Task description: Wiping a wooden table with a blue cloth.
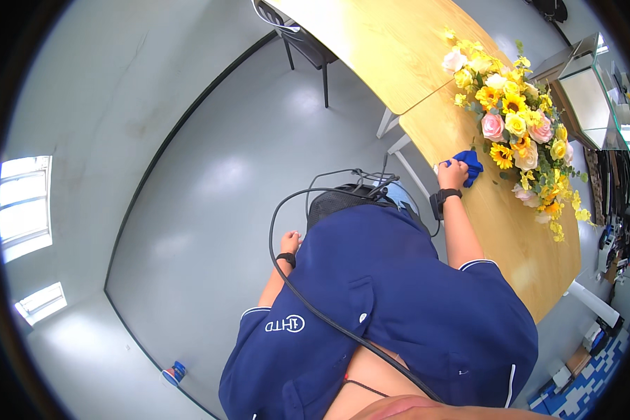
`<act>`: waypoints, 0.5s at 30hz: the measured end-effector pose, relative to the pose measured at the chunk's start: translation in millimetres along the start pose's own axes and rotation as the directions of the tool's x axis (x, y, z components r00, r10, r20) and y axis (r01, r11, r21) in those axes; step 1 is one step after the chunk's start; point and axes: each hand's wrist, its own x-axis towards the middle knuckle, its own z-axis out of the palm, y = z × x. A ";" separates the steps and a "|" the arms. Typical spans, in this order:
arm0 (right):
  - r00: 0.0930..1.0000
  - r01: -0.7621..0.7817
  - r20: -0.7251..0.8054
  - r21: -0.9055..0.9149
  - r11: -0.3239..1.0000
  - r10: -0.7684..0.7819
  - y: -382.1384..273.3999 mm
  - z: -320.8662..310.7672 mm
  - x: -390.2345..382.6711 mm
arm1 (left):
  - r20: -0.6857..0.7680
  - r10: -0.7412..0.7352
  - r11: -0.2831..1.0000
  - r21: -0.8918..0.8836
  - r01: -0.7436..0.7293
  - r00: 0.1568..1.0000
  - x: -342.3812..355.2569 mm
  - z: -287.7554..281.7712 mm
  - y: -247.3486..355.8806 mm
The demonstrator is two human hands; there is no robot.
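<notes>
Nearest us, our blue shirt (399,308), both arms out.
Our right hand (453,173) reaches forward, fingers curled around a blue cloth (469,164) on the wooden table (511,231) beside the flowers (518,126); our left hand (290,242) hangs low, its fingers unclear.

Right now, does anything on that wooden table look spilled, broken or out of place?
Nothing stands out. The right hand presses a blue cloth on the wooden table, beside a yellow and pink flower arrangement lying along its far edge. The left hand hangs free at the person's side.
</notes>
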 end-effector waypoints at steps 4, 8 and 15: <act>0.999 0.027 -0.016 -0.015 1.000 -0.028 -33.1 12.8 2.5 | -0.042 0.020 1.000 -0.009 -0.020 0.999 3.5 -9.3 0.4; 0.999 0.030 0.032 -0.018 0.999 -0.029 -54.1 19.6 12.0 | -0.023 0.099 0.992 -0.070 -0.100 0.995 29.4 -8.6 -28.3; 0.995 0.098 -0.038 0.063 0.993 -0.096 -103.9 39.8 38.6 | -0.022 0.056 0.998 -0.032 -0.056 0.998 76.5 0.1 -65.7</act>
